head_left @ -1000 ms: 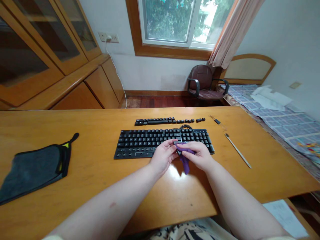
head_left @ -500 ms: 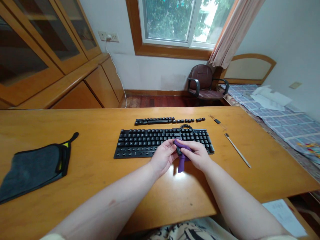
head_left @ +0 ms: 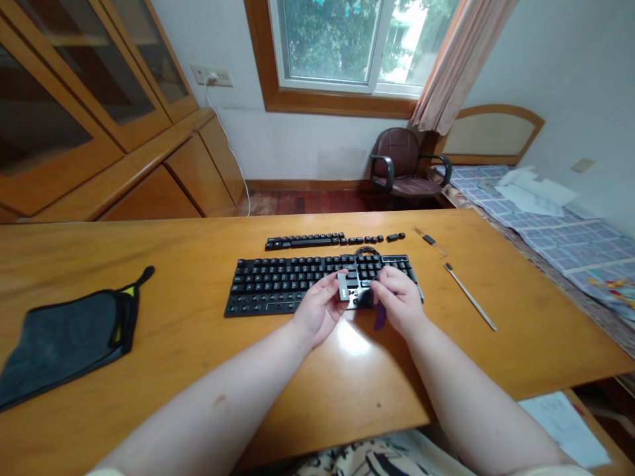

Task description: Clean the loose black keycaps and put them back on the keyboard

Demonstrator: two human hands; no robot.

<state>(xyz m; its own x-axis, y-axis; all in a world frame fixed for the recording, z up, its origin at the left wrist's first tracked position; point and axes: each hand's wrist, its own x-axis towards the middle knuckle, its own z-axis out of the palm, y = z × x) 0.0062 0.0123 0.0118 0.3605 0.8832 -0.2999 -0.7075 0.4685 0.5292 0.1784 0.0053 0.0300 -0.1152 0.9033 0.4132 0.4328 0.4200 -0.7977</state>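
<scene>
My left hand [head_left: 319, 309] pinches a long keycap [head_left: 342, 287], its face shining grey in the light, just over the keyboard. Beside it, my right hand [head_left: 401, 303] is closed on a purple cloth [head_left: 380, 317], part of which hangs below the fingers. The two hands are apart. Under and behind them lies a black keyboard [head_left: 278, 276] whose lower rows have bare switches without caps. Beyond it, loose black keycaps [head_left: 311, 242] stand in a line on the wooden table.
To the right lie a thin brush [head_left: 470, 297] and a wire keycap puller [head_left: 429, 240]. A dark grey cloth mitt [head_left: 74, 330] rests at the left of the table [head_left: 198, 410]. A coiled cable [head_left: 367, 250] sits behind the keyboard. Past the far edge stands an armchair [head_left: 404, 162].
My right hand has drawn the purple cloth off the keycap and moved right. The keycap now shows uncovered in my left hand, which has stayed nearly in place.
</scene>
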